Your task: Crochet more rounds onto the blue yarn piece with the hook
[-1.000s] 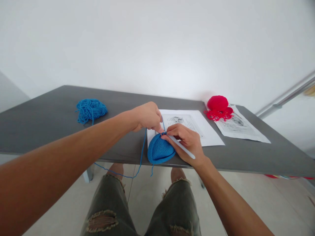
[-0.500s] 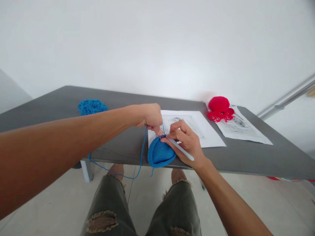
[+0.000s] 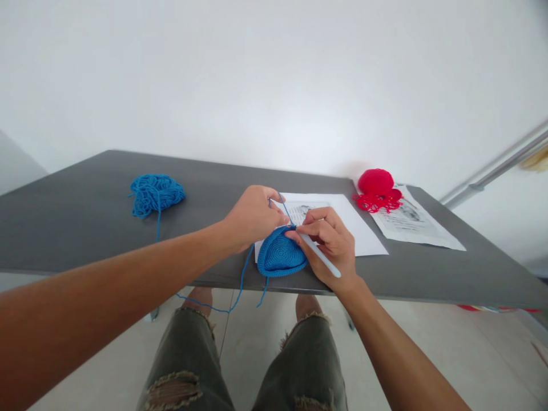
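A round blue crocheted piece (image 3: 281, 254) with a raised rim hangs at the table's front edge. My right hand (image 3: 333, 242) is closed around a crochet hook (image 3: 322, 256) with a pale handle; its tip meets the piece's upper rim, where finer detail is too small to see. Just left of there, my left hand (image 3: 257, 214) grips the blue yarn (image 3: 245, 271), a strand of it running taut from the raised index finger down to the hook. Whether the left thumb touches the piece, I cannot tell. A short yarn tail dangles below the piece.
A loose heap of blue yarn (image 3: 157, 194) lies at the left of the grey table (image 3: 85, 217). Under my hands is a printed sheet (image 3: 363, 234). To the right, a red yarn ball (image 3: 375, 182) with red crochet work rests on another printed sheet (image 3: 422, 225).
My left hand has turned and lifted off the rim, its index finger now raised with the yarn over it. The blue heap is more fully visible. My right hand keeps the hook at the rim.
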A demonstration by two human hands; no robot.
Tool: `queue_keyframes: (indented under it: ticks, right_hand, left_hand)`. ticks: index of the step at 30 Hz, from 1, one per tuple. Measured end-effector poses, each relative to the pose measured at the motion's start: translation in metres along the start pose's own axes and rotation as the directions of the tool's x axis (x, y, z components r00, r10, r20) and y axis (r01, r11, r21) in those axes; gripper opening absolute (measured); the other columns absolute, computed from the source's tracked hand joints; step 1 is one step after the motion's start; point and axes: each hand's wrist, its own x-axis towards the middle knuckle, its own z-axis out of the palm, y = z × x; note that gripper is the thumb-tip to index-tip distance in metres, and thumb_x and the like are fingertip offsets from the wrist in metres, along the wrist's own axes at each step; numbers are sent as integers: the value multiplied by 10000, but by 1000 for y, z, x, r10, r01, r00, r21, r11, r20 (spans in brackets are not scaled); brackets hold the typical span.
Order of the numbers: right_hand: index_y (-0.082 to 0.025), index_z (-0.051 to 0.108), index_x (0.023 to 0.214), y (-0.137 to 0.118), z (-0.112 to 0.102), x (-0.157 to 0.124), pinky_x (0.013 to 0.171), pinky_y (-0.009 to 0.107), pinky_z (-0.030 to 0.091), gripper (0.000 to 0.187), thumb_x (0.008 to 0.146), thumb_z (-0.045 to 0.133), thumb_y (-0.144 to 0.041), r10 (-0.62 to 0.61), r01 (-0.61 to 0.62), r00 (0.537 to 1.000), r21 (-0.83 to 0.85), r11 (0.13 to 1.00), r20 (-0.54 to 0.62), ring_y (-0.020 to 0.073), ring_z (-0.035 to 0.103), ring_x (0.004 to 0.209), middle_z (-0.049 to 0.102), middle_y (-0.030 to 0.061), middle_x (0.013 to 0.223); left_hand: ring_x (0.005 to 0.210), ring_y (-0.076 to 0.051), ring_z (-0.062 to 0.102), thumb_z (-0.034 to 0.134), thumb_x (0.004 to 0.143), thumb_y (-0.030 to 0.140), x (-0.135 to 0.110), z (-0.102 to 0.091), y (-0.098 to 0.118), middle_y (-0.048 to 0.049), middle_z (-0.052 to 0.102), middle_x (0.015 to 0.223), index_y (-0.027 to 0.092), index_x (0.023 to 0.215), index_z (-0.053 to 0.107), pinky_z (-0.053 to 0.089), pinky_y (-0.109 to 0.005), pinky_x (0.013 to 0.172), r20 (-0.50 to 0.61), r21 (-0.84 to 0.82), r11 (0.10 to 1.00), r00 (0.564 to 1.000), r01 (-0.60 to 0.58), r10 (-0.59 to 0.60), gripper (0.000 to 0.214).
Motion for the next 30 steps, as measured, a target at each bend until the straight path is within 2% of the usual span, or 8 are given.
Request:
queue_keyframes:
  ticks: [6,10,14,18,24,27,30]
  right_hand:
    - [-260,690,890,-1,0,-1,532,279,466,112,940,780,-216,-2,1,1000,-40,999,-21,136,568,661,650,29,953]
    - [-256,682,873,-1,1,-1,553,277,478,123,947,762,-198,-29,28,999,-40,999,-14,125,571,657,640,21,955]
    - [-259,683,864,-1,3,0,567,277,494,124,958,753,-221,-54,54,999,-33,998,7,136,596,687,639,17,938]
    - [-256,680,871,-2,4,-1,583,271,499,124,961,744,-200,-72,73,997,-13,997,24,134,611,707,642,16,945]
    - [-244,685,884,0,4,-1,618,269,507,116,961,743,-181,-115,114,991,19,993,63,136,627,741,639,20,955]
    - [-238,687,893,2,4,-1,638,264,517,109,963,744,-177,-138,135,988,33,990,74,136,634,760,640,22,962]
    - [-236,689,919,3,4,-1,663,263,531,98,960,749,-170,-153,150,985,41,988,75,142,646,795,642,27,972]
  left_hand:
    - [618,-212,681,750,701,95,-11,6,-7,-25,746,701,188,963,701,520,-329,592,-47,-10,998,997,-59,59,282]
    - [674,-236,696,767,693,107,-11,2,-8,-30,766,717,191,986,719,501,-334,618,-54,138,982,989,-131,140,309]
    - [599,-244,662,772,634,53,-5,-5,3,-5,747,647,191,1010,737,436,-340,595,5,336,927,984,-168,177,403]
    - [603,-268,682,784,559,5,3,-8,19,0,719,587,177,980,767,415,-327,572,60,482,868,993,-117,101,455]
    - [653,-276,709,801,570,33,11,-8,41,-56,761,645,105,1011,800,395,-299,527,156,666,746,981,-22,-111,447]
    - [713,-287,732,809,574,48,12,-7,54,-123,805,745,70,1037,805,420,-291,535,224,759,650,952,-37,-207,463]
    - [730,-290,749,770,630,58,10,-3,66,-165,824,811,64,990,822,441,-291,554,274,835,541,927,-98,-256,364]
